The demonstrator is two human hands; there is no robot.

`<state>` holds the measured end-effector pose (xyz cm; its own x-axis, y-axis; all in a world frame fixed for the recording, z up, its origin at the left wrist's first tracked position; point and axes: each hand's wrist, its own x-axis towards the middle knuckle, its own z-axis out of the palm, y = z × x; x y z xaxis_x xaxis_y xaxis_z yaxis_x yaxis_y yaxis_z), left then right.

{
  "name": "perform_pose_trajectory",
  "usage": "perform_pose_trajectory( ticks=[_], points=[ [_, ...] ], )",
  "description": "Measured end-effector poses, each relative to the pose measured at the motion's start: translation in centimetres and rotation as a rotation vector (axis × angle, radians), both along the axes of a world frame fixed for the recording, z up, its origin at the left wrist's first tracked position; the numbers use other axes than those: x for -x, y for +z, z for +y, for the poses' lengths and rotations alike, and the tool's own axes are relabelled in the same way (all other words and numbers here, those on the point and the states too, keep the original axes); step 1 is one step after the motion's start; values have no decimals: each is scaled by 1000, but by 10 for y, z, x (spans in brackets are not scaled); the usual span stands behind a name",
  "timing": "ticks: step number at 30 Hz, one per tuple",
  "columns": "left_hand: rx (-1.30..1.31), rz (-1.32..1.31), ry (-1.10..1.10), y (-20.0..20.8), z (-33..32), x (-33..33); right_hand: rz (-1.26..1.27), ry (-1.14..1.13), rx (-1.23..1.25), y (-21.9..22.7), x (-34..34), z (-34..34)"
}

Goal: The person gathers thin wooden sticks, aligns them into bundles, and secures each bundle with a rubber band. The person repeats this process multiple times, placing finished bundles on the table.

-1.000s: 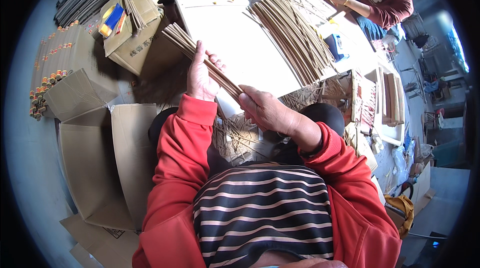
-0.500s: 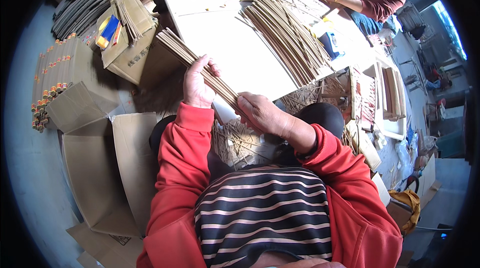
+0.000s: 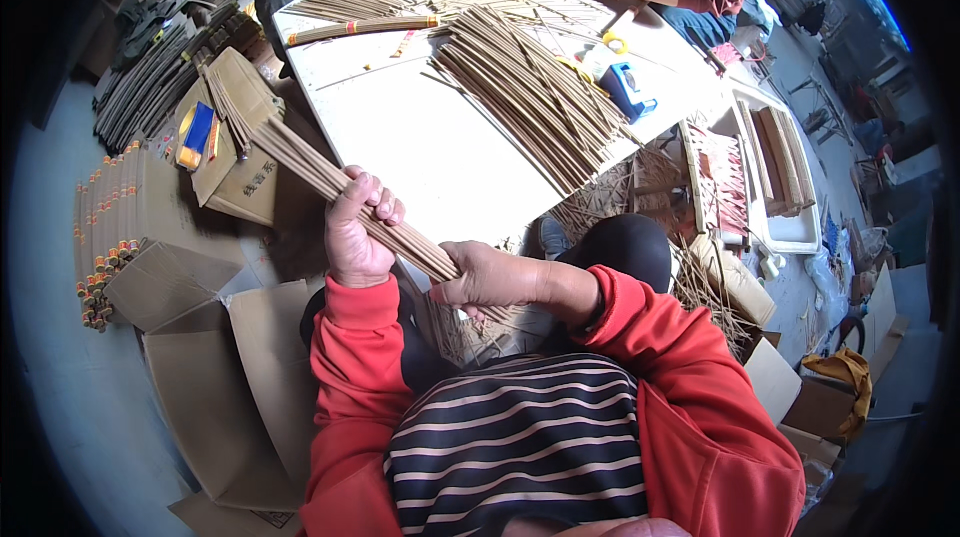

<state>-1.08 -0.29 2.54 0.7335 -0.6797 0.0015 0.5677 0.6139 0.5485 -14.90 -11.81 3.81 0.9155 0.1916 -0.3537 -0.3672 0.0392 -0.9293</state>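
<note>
Near the table, left hand and right hand both grip sticks. Both have just come closer in, so handling seems ongoing.

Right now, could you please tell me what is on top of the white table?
On the white table are a large pile of brown sticks, a banded bundle, a blue item and, farther back, loose sticks. The pile hides the tabletop beneath it.
</note>
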Motion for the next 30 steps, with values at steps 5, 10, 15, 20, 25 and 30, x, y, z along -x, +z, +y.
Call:
perform_pose_trajectory(
  ticks=[5,10,15,20,25,30],
  points=[
    [-172,-156,290,44,-7,22,-464,-133,672,-7,1,-7],
    [-53,-618,214,98,-18,36,-564,-126,333,13,-14,-24],
    [-167,-860,321,101,-50,43,-746,-269,358,-1,-44,-42],
    [-325,-899,368,99,-67,46,-794,-274,286,-10,-51,-51],
    [-348,-893,418,106,-84,47,-782,-288,246,-11,-53,-57],
    [-392,-842,448,108,-90,51,-875,-302,257,-16,-51,-59]
  ],
)
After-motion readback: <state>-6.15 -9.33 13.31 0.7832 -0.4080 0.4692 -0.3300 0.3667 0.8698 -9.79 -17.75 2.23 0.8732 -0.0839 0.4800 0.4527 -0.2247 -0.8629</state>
